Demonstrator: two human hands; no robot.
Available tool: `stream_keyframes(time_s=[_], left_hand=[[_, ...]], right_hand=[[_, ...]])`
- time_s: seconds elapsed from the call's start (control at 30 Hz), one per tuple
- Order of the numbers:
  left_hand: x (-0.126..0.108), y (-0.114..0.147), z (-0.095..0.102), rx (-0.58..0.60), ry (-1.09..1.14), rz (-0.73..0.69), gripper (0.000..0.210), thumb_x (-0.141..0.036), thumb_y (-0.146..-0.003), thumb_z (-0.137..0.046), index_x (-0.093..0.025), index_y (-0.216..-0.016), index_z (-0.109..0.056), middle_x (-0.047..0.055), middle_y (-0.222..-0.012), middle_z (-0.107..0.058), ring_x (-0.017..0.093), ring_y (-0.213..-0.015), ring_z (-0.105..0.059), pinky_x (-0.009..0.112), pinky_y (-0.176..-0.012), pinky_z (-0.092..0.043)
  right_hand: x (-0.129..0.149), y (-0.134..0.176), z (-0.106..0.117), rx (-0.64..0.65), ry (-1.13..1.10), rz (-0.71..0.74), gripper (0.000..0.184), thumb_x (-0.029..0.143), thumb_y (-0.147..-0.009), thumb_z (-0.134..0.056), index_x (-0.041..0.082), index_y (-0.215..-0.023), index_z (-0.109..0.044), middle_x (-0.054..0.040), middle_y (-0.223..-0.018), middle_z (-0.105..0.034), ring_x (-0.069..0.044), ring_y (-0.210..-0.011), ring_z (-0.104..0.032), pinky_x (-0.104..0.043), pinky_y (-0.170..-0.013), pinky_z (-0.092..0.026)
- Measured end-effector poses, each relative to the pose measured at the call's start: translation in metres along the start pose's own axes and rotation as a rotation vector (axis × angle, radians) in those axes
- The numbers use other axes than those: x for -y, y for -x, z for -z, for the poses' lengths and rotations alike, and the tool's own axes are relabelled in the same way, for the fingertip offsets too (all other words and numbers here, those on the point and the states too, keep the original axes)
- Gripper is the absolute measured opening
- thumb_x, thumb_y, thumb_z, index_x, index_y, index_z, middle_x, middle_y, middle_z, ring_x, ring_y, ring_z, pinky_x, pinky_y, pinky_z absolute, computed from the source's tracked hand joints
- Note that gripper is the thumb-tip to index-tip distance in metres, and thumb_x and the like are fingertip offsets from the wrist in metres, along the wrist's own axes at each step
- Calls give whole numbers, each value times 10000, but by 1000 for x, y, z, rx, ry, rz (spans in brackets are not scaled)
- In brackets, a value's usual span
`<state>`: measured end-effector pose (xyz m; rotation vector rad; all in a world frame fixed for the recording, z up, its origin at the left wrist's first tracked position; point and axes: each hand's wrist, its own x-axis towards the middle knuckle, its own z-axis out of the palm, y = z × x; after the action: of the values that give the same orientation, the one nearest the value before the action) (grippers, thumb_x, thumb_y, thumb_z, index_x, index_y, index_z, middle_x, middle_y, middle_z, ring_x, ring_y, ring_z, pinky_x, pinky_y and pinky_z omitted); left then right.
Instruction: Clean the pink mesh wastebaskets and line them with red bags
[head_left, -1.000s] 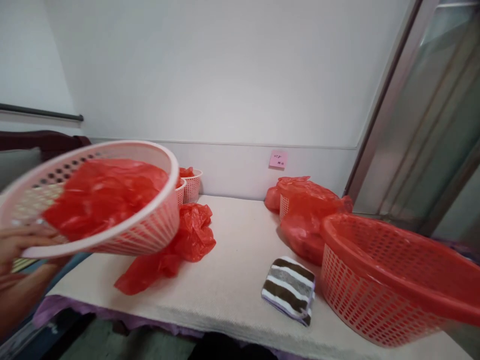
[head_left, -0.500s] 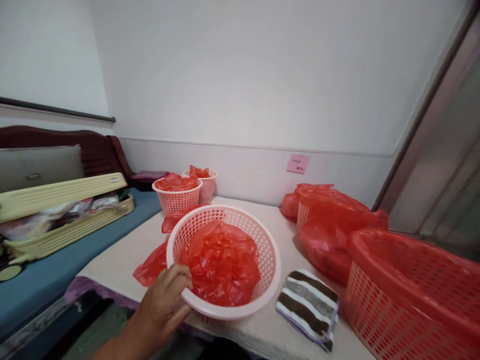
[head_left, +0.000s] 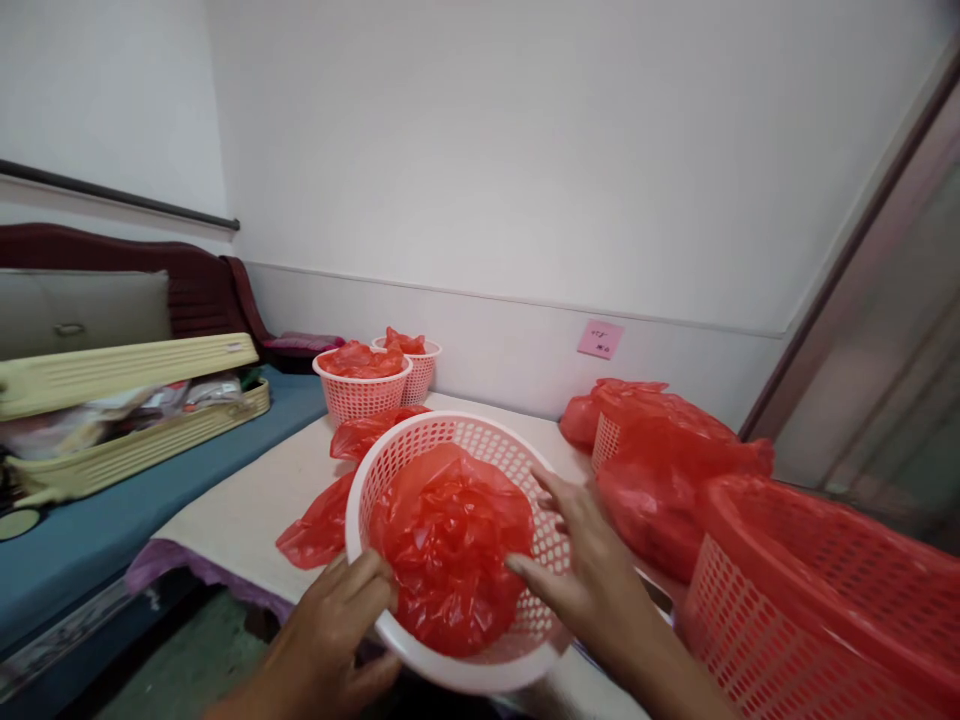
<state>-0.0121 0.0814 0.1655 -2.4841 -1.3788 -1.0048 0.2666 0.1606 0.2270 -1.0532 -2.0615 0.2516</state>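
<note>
Lower centre: left hand fingers gripping pink basket rim; right hand fingers spread open inside, touching red bag; best steady rim while pressing bag flat

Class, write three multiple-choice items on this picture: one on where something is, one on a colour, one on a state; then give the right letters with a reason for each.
1. Where is the pink sticky note?
A. On the wall panel behind the table
B. Inside the white basket
C. On the blue bed

2. What colour is the plastic bag in the white basket?
A. Blue
B. Red
C. Green

3. How is the white basket held?
A. It hangs from a hook
B. It lies upside down
C. Tilted toward the camera, with a hand at each side

Answers: 1 A, the note sticks to the panel above the table. 2 B, the crumpled bag is red. 3 C, the left hand grips the near rim while the right hand lies open on the inner wall with its thumb on the bag.
</note>
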Motion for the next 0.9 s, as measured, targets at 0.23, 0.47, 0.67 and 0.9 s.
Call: stream_keyframes(time_s=[0.23,0.47,0.67,0.9], left_hand=[[3,12,-12,-109,-57,-121,123,-178,-793,-584,-213,-862,-487,46,-846,-575,221,-741,-544,359,-634,-418],[8,8,-15,-139,-57,-69,162,-148,-763,-587,-218,-851,-470,28,-819,-566,204,-728,-542,345,-631,-417],[19,-1,-9,-107,-3,39,177,-124,-783,-604,-226,-878,-495,21,-852,-581,185,-783,-569,315,-660,-465],[31,-11,-15,-132,17,79,329,-70,-680,-592,-242,-943,-495,12,-898,-574,171,-825,-584,272,-685,-508]], right_hand=[[23,-51,-70,595,197,-34,1139,466,-608,-830,196,-1540,-234,-213,-1415,-440,-389,-1252,-494,-501,-1007,-423],[6,-66,-81,634,58,-15,292,103,-679,-591,163,-948,-689,-102,-925,-726,-294,-944,-668,-382,-862,-466],[7,-121,-42,360,-357,-133,245,167,-717,-484,194,-884,-661,-19,-908,-744,-191,-862,-689,-274,-733,-531],[-3,-184,44,-230,-661,-332,187,172,-632,-561,186,-808,-622,35,-585,-629,-161,-542,-618,-244,-493,-471]])
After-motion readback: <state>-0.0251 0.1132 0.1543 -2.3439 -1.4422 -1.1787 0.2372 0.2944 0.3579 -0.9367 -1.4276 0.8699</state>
